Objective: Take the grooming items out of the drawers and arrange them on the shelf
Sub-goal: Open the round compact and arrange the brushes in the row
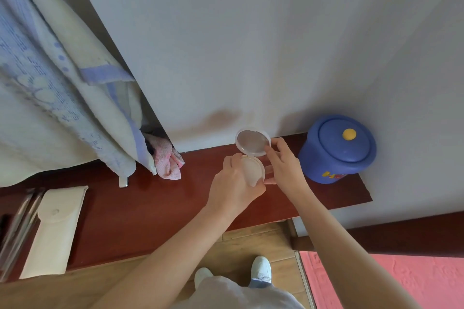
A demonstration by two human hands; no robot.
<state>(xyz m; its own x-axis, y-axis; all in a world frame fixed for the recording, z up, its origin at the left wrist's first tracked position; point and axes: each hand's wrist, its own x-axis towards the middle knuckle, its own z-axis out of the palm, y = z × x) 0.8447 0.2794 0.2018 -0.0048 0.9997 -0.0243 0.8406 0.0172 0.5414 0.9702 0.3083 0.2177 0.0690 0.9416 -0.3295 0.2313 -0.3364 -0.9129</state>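
Observation:
A round white compact (252,170) hangs open above the dark red wooden shelf (155,198), its mirror lid (252,142) tipped up toward the wall. My left hand (233,183) grips the compact's base from the left. My right hand (283,165) pinches the rim of the mirror lid with its fingertips. A white snap-flap pouch (54,231) lies flat on the shelf at the left, with slim metal tools (17,228) beside it.
A blue lidded pot with a yellow knob (336,149) stands at the shelf's right end. A blue-and-white blanket (50,83) hangs over the left, with a pink cloth (167,158) under it. Wooden floor, my white shoes and a pink mat (391,281) lie below.

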